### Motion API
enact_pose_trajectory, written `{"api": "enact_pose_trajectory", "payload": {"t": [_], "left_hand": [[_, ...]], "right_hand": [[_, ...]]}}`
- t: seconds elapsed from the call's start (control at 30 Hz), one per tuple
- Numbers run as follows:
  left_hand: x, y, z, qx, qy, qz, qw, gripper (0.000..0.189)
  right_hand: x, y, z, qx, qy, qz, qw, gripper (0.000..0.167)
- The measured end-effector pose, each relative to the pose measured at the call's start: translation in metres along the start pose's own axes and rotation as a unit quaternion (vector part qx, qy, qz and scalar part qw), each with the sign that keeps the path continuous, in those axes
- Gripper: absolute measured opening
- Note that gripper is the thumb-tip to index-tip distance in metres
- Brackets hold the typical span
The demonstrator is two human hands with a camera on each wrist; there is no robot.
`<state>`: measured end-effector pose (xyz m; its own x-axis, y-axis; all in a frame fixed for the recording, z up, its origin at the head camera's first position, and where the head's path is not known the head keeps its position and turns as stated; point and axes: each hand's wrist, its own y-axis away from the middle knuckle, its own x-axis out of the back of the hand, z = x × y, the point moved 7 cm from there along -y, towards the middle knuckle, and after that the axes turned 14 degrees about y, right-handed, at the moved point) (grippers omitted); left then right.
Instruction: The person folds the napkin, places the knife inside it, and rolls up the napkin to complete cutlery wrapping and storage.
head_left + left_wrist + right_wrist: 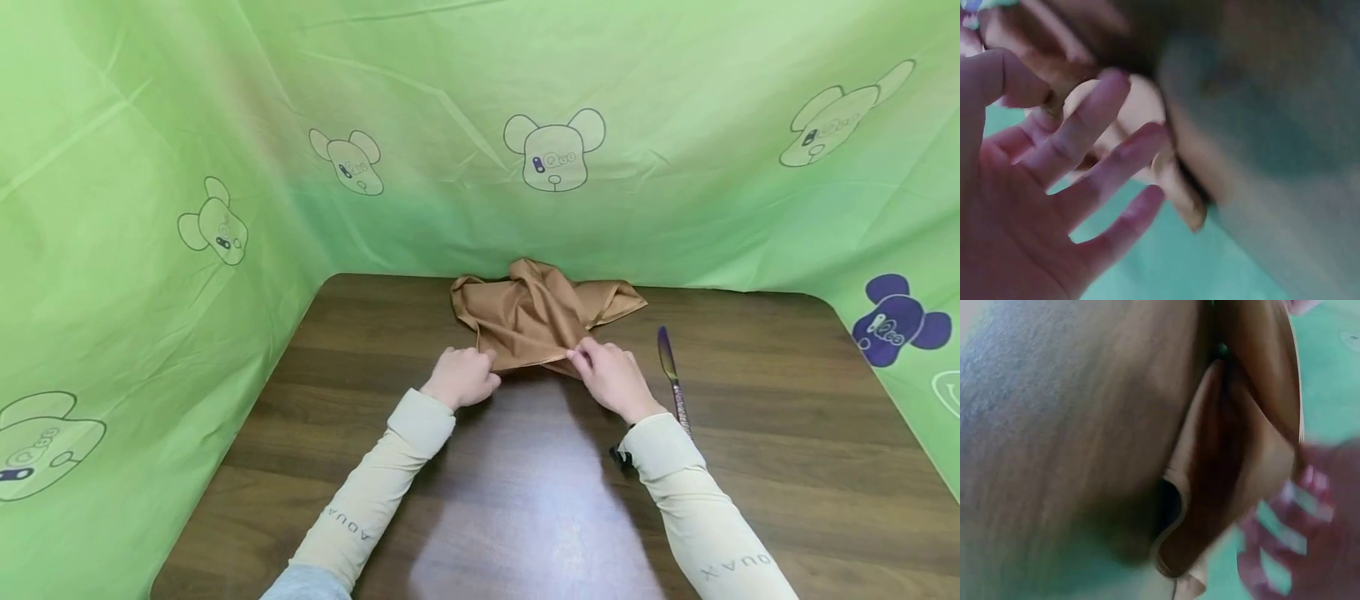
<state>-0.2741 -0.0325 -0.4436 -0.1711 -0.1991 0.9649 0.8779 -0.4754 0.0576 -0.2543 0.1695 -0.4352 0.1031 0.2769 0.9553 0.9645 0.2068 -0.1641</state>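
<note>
A brown, satiny cloth (525,312) lies crumpled toward the back of the table, its near edge lifted between the two hands. At the left end of that edge my left hand (461,377) pinches the cloth between thumb and index finger; in the left wrist view the other fingers (1110,178) are spread and fairly straight. My right hand (613,379) pinches the right end with thumb and fingertips. In the right wrist view the cloth (1222,469) hangs in folds, and the right hand (1322,512) is blurred.
A table knife (667,357) with a dark iridescent blade lies right of the right hand, its handle partly behind the right sleeve. The brown wooden table (337,333) has rounded far corners. Green printed fabric (450,100) hangs behind it and along its sides.
</note>
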Motion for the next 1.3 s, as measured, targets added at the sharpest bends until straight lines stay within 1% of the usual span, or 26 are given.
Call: {"api": "enact_pose_trajectory", "payload": {"t": [0.07, 0.13, 0.2, 0.23, 0.27, 0.3, 0.37, 0.4, 0.47, 0.53, 0.57, 0.63, 0.73, 0.8, 0.9, 1.03, 1.13, 1.23, 1.3], "left_hand": [[0.009, 0.004, -0.012, 0.030, 0.003, 0.000, 0.9995, 0.027], [0.016, 0.007, -0.024, 0.063, -0.002, 0.003, 0.9980, 0.030], [0.022, 0.010, -0.031, 0.086, -0.005, 0.018, 0.9961, 0.031], [0.024, 0.011, -0.033, 0.091, -0.003, 0.027, 0.9955, 0.030], [0.025, 0.011, -0.033, 0.087, -0.001, 0.035, 0.9956, 0.027], [0.025, 0.010, -0.031, 0.078, 0.005, 0.041, 0.9961, 0.026], [0.022, 0.009, -0.024, 0.044, 0.023, 0.046, 0.9977, 0.023], [0.018, 0.008, -0.020, 0.026, 0.030, 0.039, 0.9985, 0.023], [0.009, 0.006, -0.012, -0.005, 0.038, 0.013, 0.9992, 0.027], [-0.001, 0.005, -0.007, -0.015, 0.042, -0.017, 0.9989, 0.035], [-0.006, 0.005, -0.006, -0.012, 0.042, -0.035, 0.9984, 0.041], [-0.014, 0.005, -0.005, -0.003, 0.041, -0.062, 0.9973, 0.052], [-0.019, 0.007, -0.006, 0.015, 0.045, -0.086, 0.9951, 0.061], [-0.019, 0.008, -0.007, 0.019, 0.049, -0.092, 0.9944, 0.063], [-0.017, 0.010, -0.008, 0.019, 0.051, -0.095, 0.9940, 0.066], [-0.014, 0.012, -0.010, 0.021, 0.050, -0.104, 0.9931, 0.076], [-0.013, 0.014, -0.012, 0.031, 0.053, -0.115, 0.9914, 0.086], [-0.012, 0.016, -0.014, 0.044, 0.060, -0.125, 0.9894, 0.092], [-0.012, 0.017, -0.015, 0.053, 0.063, -0.129, 0.9881, 0.093]], "right_hand": [[-0.001, 0.001, -0.011, 0.052, -0.044, -0.026, 0.9973, 0.023], [-0.003, 0.002, -0.021, 0.095, -0.094, -0.064, 0.9890, 0.022], [-0.004, 0.003, -0.027, 0.117, -0.125, -0.089, 0.9812, 0.021], [-0.004, 0.003, -0.027, 0.119, -0.125, -0.090, 0.9809, 0.020], [-0.003, 0.002, -0.026, 0.114, -0.118, -0.084, 0.9829, 0.018], [-0.002, 0.001, -0.023, 0.103, -0.105, -0.072, 0.9865, 0.015], [0.000, 0.000, -0.014, 0.069, -0.066, -0.043, 0.9945, 0.010], [0.000, -0.001, -0.009, 0.048, -0.042, -0.028, 0.9976, 0.009], [0.001, -0.001, 0.001, 0.013, -0.002, -0.010, 0.9999, 0.013], [0.000, -0.001, 0.007, 0.000, 0.021, -0.006, 0.9998, 0.020], [-0.001, -0.001, 0.008, 0.002, 0.030, -0.008, 0.9995, 0.023], [-0.004, -0.002, 0.009, 0.015, 0.036, -0.020, 0.9990, 0.026], [-0.010, -0.003, 0.009, 0.038, 0.042, -0.047, 0.9973, 0.028], [-0.015, -0.003, 0.010, 0.040, 0.041, -0.065, 0.9962, 0.028], [-0.020, -0.004, 0.013, 0.028, 0.042, -0.079, 0.9956, 0.028], [-0.022, -0.007, 0.017, 0.005, 0.056, -0.073, 0.9957, 0.023], [-0.021, -0.009, 0.018, -0.011, 0.081, -0.067, 0.9943, 0.027], [-0.021, -0.010, 0.020, -0.027, 0.107, -0.075, 0.9911, 0.033], [-0.023, -0.010, 0.020, -0.030, 0.116, -0.083, 0.9893, 0.030]]}}
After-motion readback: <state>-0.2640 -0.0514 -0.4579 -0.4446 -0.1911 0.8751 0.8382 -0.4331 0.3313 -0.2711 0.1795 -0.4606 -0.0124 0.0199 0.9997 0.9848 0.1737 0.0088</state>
